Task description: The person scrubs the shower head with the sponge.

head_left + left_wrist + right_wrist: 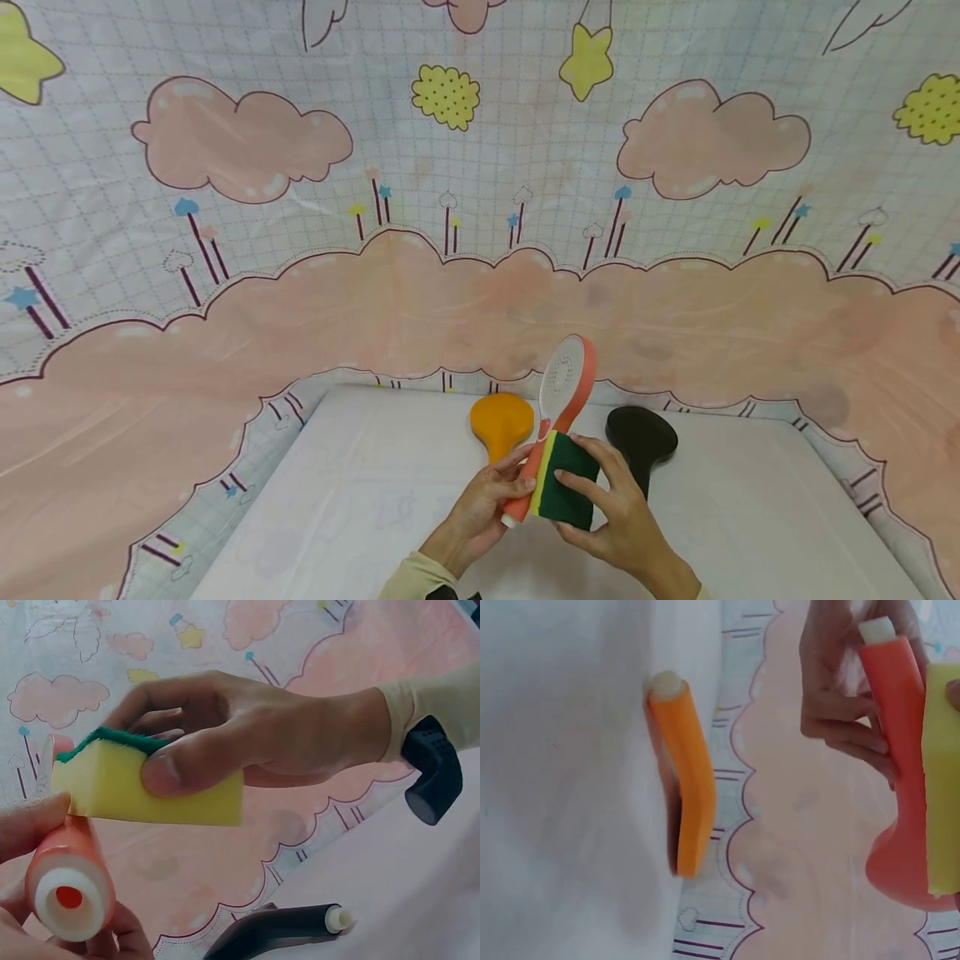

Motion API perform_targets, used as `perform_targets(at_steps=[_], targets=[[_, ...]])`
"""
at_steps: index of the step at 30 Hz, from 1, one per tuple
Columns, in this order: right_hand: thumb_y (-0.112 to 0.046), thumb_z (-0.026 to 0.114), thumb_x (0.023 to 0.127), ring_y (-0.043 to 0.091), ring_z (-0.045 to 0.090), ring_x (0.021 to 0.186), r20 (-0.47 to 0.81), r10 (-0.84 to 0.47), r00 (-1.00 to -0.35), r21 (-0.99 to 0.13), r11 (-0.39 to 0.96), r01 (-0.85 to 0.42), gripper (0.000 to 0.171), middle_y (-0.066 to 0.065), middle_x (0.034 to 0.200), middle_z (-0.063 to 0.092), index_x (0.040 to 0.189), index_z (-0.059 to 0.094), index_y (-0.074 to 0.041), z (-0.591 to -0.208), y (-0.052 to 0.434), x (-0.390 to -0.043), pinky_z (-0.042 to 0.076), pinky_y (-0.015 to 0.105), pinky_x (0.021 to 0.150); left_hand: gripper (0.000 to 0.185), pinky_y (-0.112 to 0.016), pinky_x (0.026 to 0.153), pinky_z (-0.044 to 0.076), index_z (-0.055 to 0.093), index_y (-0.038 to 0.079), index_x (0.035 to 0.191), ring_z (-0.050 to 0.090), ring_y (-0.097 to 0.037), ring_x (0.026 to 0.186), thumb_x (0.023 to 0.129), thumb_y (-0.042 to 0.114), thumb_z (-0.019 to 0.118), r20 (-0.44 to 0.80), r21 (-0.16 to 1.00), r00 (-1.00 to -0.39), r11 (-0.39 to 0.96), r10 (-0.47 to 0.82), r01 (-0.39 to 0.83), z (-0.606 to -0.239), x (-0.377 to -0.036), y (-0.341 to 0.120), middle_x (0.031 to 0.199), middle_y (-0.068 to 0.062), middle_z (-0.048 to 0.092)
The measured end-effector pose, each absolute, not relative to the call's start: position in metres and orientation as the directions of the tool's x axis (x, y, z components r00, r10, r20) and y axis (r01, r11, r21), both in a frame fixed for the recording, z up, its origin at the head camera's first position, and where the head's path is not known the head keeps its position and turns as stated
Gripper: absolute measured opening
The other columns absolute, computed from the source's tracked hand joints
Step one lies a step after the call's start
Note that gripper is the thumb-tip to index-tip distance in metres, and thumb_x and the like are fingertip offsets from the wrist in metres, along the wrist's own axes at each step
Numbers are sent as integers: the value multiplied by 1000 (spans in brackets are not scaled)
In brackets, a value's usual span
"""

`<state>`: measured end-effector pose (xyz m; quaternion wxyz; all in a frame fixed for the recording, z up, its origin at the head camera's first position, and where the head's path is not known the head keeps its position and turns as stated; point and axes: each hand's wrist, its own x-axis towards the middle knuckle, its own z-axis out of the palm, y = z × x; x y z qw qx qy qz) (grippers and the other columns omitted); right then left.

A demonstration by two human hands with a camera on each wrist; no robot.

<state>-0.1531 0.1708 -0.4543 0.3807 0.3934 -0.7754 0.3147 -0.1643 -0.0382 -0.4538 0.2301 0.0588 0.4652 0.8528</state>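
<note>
My left hand [483, 504] grips the handle of a coral-red shower head [577, 392], its white perforated face tilted up and to the left in the head view. The handle's hollow white end [71, 904] points toward the left wrist camera. In my right hand [618, 517] is a sponge [568, 482] with a green scouring side and a yellow foam side, held between thumb and fingers. The sponge's yellow side [941, 780] lies along the shower head's handle, overlapping it in the right wrist view.
An orange shower head [501, 421] lies on the white table [315, 500] behind my left hand. A black shower head [641, 437] lies to the right, behind my right hand. A cloud-patterned cloth [480, 308] rises beyond the table's back edge.
</note>
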Motion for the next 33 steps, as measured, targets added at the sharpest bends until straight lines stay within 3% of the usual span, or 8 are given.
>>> perform_targets(at_steps=[10, 19, 27, 33], targets=[[-54, 68, 86, 24, 43, 129, 814, -358, -457, -226, 529, -818, 43, 17, 142, 51, 117, 69, -24, -455, 170, -157, 25, 13, 114, 55, -26, 95, 53, 36, 8, 152, 61, -15, 110, 99, 6, 52, -102, 775, -877, -516, 470, -366, -458, -165, -34, 135, -9, 53], [-54, 69, 86, 24, 42, 131, 816, -385, -431, -204, 506, -838, 44, 19, 141, 50, 119, 68, -24, -468, 163, -150, 26, 13, 114, 53, -32, 101, 50, 37, 9, 151, 63, -15, 114, 100, 10, 52, -102, 765, -878, -527, 468, -370, -463, -166, -36, 141, -10, 55], [-52, 67, 87, 26, 44, 129, 835, -378, -400, -179, 501, -847, 43, 21, 138, 52, 118, 69, -21, -466, 163, -150, 26, 14, 115, 55, -30, 101, 50, 35, 11, 152, 61, -14, 115, 101, 16, 53, -90, 783, -869, -504, 487, -364, -463, -165, -36, 147, -11, 49], [-57, 61, 90, 25, 43, 129, 836, -346, -426, -178, 563, -807, 44, 19, 140, 52, 116, 69, -23, -459, 168, -154, 24, 14, 115, 54, -26, 98, 52, 35, 7, 152, 62, -15, 111, 101, 13, 53, -123, 775, -871, -503, 475, -383, -460, -163, -36, 142, -11, 53]])
